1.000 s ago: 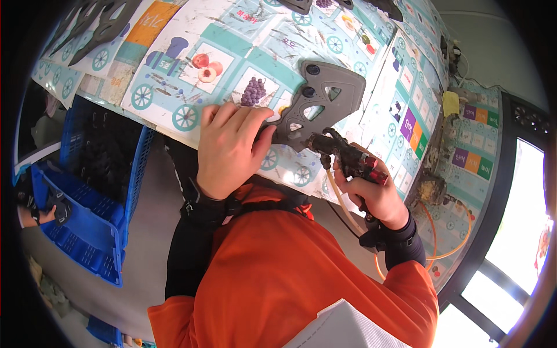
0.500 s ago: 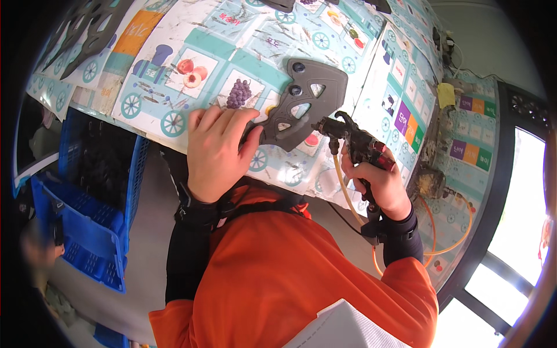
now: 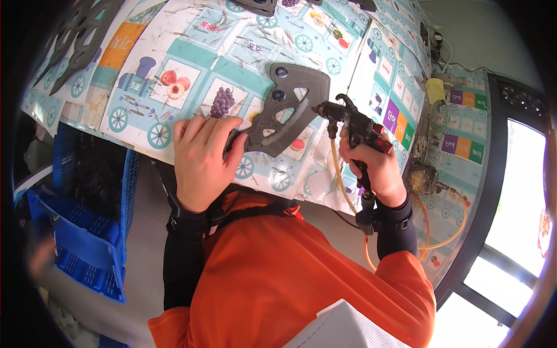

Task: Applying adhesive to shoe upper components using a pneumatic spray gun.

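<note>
A dark grey moulded part (image 3: 290, 110) with triangular cut-outs and two round dark blue spots lies on the table, over the printed paper. My left hand (image 3: 203, 156) holds its narrow near-left end, thumb on one side and fingers on the other; that end is partly hidden by the hand. In my right hand (image 3: 377, 171) is a black spray gun (image 3: 354, 124) with red knobs, fingers wrapped round its grip. Its nozzle points left, close to the part's right edge. A yellowish hose (image 3: 339, 168) hangs from the gun.
Several similar dark parts (image 3: 81, 43) lie at the far left, and more sit at the table's far edge. Printed paper (image 3: 191, 43) covers the table. A blue crate (image 3: 87, 232) stands at left, below table height. Coiled hoses (image 3: 458, 232) hang at right beside a glazed door (image 3: 522, 191).
The grey part and my left hand appear slightly lower and further left, as does much of the table, so the view itself has shifted. The nozzle stays beside the part.
</note>
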`<act>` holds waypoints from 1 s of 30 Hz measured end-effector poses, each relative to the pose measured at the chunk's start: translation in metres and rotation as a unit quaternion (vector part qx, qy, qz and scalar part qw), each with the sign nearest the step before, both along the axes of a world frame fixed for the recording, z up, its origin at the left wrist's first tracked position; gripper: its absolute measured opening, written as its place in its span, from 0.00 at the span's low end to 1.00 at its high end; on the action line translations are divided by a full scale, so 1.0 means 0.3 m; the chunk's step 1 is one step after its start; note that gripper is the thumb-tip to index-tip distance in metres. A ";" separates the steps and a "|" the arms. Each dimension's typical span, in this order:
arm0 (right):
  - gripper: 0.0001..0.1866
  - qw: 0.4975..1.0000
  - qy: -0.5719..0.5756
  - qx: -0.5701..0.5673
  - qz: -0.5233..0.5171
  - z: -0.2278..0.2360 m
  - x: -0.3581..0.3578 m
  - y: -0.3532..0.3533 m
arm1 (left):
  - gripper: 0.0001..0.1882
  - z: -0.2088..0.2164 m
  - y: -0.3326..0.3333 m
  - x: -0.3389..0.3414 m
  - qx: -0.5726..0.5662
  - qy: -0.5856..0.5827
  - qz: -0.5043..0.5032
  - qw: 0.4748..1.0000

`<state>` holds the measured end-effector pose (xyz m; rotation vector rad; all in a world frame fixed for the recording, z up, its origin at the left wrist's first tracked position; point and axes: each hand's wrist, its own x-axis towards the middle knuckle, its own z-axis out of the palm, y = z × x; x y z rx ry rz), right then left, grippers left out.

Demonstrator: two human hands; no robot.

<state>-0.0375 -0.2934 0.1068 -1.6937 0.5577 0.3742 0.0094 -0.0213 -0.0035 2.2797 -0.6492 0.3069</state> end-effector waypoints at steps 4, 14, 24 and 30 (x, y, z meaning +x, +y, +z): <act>0.16 1.000 0.007 0.016 -0.026 -0.004 0.019 -0.009 | 0.12 0.002 0.000 0.000 0.005 0.007 -0.008 1.000; 0.13 1.000 -0.008 -0.003 -0.012 -0.006 0.066 0.000 | 0.13 -0.005 -0.002 0.008 -0.032 -0.013 0.004 0.999; 0.10 0.999 0.009 -0.031 0.006 0.000 0.085 0.049 | 0.13 -0.009 0.002 0.007 -0.025 -0.012 0.003 1.000; 0.11 0.997 -0.005 -0.050 0.050 -0.001 0.084 0.066 | 0.13 -0.013 0.002 0.005 -0.024 -0.012 0.005 1.000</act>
